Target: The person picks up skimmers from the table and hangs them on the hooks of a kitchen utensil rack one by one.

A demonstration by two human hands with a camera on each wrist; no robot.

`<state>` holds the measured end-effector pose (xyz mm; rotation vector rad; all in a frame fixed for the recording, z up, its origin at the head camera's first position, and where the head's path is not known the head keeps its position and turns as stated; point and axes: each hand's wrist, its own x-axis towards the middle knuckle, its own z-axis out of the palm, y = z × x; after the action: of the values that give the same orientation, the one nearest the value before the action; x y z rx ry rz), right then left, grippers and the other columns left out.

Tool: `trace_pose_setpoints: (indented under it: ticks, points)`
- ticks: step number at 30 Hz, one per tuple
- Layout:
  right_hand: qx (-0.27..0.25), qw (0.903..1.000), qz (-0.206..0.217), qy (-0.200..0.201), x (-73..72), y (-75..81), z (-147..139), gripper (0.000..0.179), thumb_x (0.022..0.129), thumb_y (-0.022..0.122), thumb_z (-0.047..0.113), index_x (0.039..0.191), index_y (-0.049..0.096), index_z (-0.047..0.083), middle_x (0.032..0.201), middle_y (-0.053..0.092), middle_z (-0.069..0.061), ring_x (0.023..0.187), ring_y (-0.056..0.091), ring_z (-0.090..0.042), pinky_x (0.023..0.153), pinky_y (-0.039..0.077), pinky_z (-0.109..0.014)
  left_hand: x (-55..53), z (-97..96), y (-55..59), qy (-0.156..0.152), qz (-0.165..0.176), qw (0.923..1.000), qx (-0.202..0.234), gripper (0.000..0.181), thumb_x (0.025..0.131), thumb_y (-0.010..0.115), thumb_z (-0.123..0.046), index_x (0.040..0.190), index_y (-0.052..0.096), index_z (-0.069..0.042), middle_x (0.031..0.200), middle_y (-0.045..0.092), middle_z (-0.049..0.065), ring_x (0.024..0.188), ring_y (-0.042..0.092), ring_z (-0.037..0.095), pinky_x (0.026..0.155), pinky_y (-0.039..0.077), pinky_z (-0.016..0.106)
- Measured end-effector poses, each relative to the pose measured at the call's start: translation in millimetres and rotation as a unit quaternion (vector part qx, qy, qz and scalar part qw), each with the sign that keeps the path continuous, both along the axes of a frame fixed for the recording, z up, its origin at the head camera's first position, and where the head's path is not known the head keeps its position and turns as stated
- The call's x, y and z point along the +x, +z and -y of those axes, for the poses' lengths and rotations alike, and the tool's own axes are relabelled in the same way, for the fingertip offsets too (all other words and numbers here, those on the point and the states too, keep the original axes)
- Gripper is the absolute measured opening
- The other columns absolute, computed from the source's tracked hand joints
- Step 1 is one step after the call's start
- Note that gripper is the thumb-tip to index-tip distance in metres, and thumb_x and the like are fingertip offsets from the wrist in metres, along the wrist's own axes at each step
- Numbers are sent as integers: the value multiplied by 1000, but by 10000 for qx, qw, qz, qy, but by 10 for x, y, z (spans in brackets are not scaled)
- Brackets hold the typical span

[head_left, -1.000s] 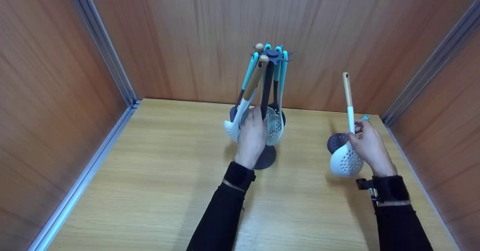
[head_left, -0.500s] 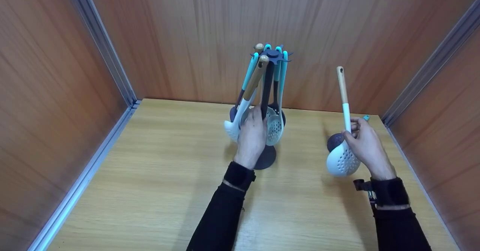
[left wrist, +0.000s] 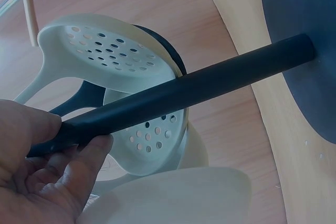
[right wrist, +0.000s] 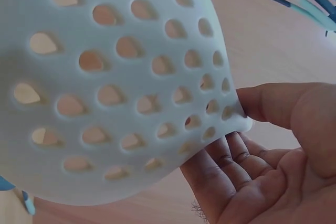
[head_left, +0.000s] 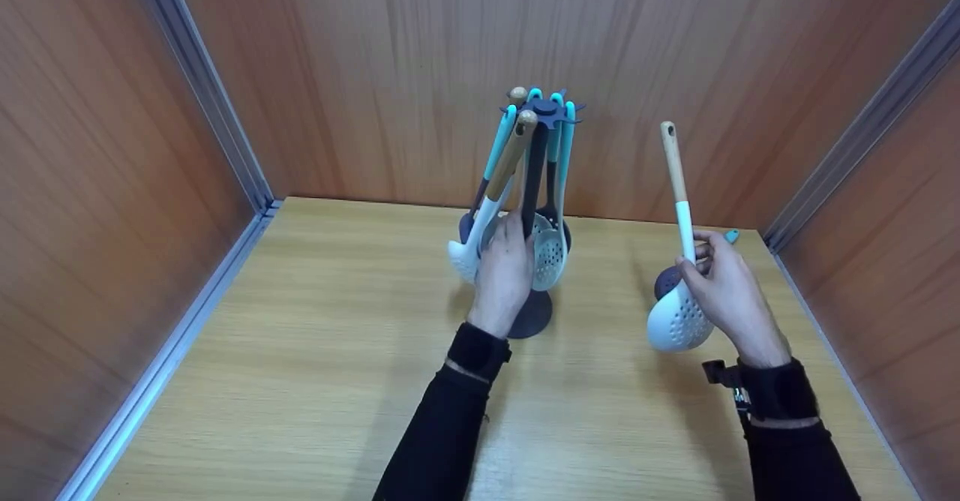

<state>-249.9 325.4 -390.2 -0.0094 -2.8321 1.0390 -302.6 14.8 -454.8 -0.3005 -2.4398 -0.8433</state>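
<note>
My left hand (head_left: 504, 276) grips the black pole (left wrist: 199, 95) of a utensil stand with a round dark base (head_left: 531, 316). Several utensils hang around its hooked top (head_left: 546, 109), among them a white one with a wooden handle (head_left: 513, 156) and a pale perforated skimmer (head_left: 550, 259). To the right, my right hand (head_left: 729, 298) pinches a white skimmer (head_left: 675, 325) at its neck, between thumb and fingers. It is held upright, its wooden handle (head_left: 673, 160) pointing up and its perforated head low. In the right wrist view that head (right wrist: 115, 82) fills much of the picture.
Behind the right hand lies a dark perforated utensil (head_left: 665, 282), partly hidden, with a turquoise handle end (head_left: 732, 236). Wooden panels stand at the back (head_left: 375, 73), left and right of the light wood table (head_left: 300, 381).
The right hand has carried the white skimmer a little to the left, and its handle top has risen slightly in view. The left hand and the stand have stayed put.
</note>
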Motion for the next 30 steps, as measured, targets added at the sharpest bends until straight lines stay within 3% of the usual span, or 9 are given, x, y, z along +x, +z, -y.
trace_pose_setpoints:
  ticks: [9,18,26,30]
  points:
    - [10,10000,6,-40,67,55,117,62,122,63,19,175,40,-5,145,68,-30,128,74,-44,101,63,-48,6,18,21,-81,294,9995,91,39,122,64,-15,157,56,1,134,76,18,110,84,30,92,73,42]
    - [-32,9994,-338,94,154,98,235,59,121,65,14,173,44,-4,143,71,-32,129,77,-50,109,66,-66,4,14,48,-108,471,9987,151,40,123,63,-17,158,55,0,137,76,18,117,83,32,98,72,44]
    - [-107,9973,-639,336,240,140,310,52,120,65,12,168,50,-2,138,77,-30,123,81,-48,108,65,-67,0,7,24,-14,122,9999,-116,40,121,66,-14,156,57,4,134,77,21,116,84,33,97,73,44]
    - [-119,9972,-651,349,268,161,350,53,120,66,13,169,50,-2,138,76,-29,124,81,-46,110,66,-66,5,11,20,-19,130,9999,-41,39,121,66,-14,154,58,3,132,77,19,111,84,31,92,73,42]
